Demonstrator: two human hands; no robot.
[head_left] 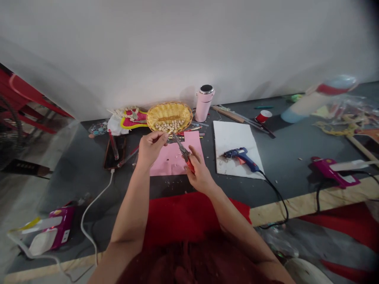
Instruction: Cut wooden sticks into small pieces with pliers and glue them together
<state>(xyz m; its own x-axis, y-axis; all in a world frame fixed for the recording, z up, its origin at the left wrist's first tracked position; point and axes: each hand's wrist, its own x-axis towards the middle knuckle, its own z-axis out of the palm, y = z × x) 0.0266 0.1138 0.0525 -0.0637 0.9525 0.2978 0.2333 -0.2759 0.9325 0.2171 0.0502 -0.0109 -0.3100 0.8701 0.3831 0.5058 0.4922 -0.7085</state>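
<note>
My left hand (152, 148) is closed in a pinch just in front of the yellow wicker basket (184, 112); whatever lies between its fingertips is too small to make out. Red-handled scissors (184, 152) are held in my right hand (199, 171), their blades pointing up and left toward my left fingertips. Small pale pieces (170, 126) lie in the front of the basket. Under both hands is a pink sheet (164, 163) with tiny scraps on it.
A pink flask (204, 103) stands behind, near the wall. Right of the sheet, a blue glue gun (242, 156) rests on a white board (233, 134), its cord running over the front edge. Purple power boxes (336, 171) and a phone (110, 154) lie farther out.
</note>
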